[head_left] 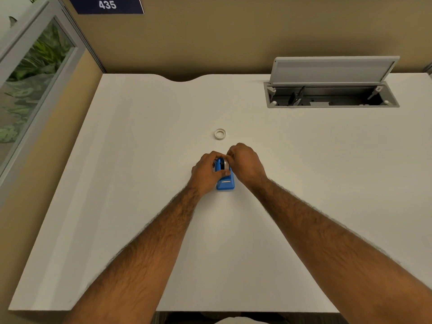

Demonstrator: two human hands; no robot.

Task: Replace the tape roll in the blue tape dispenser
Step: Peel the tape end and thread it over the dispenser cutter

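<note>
The blue tape dispenser (225, 182) stands in the middle of the white desk (140, 160), its cutter end toward me. My left hand (207, 175) wraps its left side, thumb across the blue body. My right hand (245, 166) pinches the roll (223, 163) seated in the dispenser's top, a dark and silvery wheel mostly hidden by my fingers. A second tape roll (220, 134), small, whitish and ring-shaped, lies flat on the desk a little beyond the hands, touching nothing.
An open cable hatch (332, 94) with its grey lid raised is set into the desk at the back right. A tan partition wall runs behind the desk, and a glass panel (35, 78) stands at the left.
</note>
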